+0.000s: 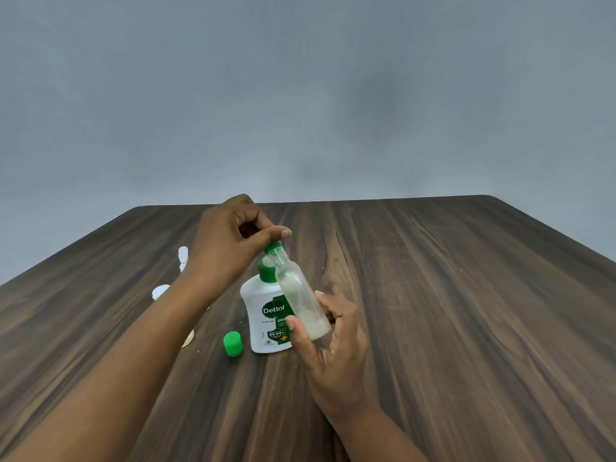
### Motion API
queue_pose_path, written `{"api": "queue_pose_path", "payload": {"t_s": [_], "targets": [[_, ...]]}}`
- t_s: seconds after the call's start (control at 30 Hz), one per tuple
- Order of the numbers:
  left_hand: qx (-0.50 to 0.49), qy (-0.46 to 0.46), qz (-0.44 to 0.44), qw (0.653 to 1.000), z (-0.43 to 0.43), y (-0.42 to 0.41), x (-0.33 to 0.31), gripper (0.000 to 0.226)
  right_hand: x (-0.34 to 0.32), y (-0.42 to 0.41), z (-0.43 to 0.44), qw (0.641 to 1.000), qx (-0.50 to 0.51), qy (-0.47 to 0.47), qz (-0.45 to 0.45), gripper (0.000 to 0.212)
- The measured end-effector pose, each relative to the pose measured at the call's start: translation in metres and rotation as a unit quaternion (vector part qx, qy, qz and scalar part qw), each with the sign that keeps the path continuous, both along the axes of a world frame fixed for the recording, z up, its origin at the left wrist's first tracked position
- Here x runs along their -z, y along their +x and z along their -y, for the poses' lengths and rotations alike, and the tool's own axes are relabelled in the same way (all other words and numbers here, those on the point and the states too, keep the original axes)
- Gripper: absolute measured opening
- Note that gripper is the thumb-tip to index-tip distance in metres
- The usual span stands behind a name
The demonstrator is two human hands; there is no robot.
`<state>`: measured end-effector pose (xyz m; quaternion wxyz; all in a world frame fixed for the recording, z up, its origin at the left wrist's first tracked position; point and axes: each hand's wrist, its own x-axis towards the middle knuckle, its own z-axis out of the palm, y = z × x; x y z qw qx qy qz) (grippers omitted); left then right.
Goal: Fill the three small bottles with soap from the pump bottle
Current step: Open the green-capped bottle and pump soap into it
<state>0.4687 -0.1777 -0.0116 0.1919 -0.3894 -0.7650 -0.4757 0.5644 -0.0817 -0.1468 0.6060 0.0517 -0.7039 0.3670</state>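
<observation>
Pump bottle [263, 315], white with a green Dettol label, stands upright near the middle of a dark wood-grain table [433, 295], set before a plain grey wall [300, 95]. A person's left hand [223, 241] reaches in from the near left and closes over the bottle's green pump head [271, 248], fingers curled and one digit laid across its top. The right hand [330, 345], coming from the near right, pinches the lower end of a clear small bottle [300, 295] between thumb and fingers. That bottle is tilted just in front of the pump bottle's right side, its open mouth up against the nozzle and whitish soap pooled at its base. A loose green cap [232, 343] sits on the table just left of the pump bottle. Farther left, two white objects [183, 258] show beyond the left forearm, too hidden to identify.
</observation>
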Motion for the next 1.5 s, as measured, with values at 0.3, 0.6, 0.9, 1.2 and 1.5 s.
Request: {"api": "queue_pose_path", "payload": {"t_s": [0.3, 0.6, 0.9, 1.2, 1.5], "targets": [[-0.011, 0.001, -0.004, 1.000, -0.001, 0.002, 0.005, 0.020, 0.001, 0.000, 0.001, 1.000, 0.010, -0.007, 0.016, 0.035], [0.003, -0.030, -0.001, 1.000, -0.002, -0.004, 0.003, 0.022, 0.002, -0.002, -0.001, 1.000, 0.007, -0.007, 0.024, 0.034], [0.004, -0.043, -0.016, 0.999, -0.001, 0.002, -0.006, 0.021, 0.000, 0.000, -0.001, 1.000, -0.002, -0.003, 0.027, 0.032], [0.005, -0.019, 0.012, 1.000, 0.001, -0.001, 0.009, 0.025, 0.008, -0.002, -0.001, 0.999, -0.006, 0.002, 0.042, 0.030], [0.017, -0.100, -0.033, 0.994, 0.000, -0.005, -0.012, 0.024, 0.001, 0.000, 0.001, 0.999, -0.004, -0.019, 0.034, 0.029]]}}
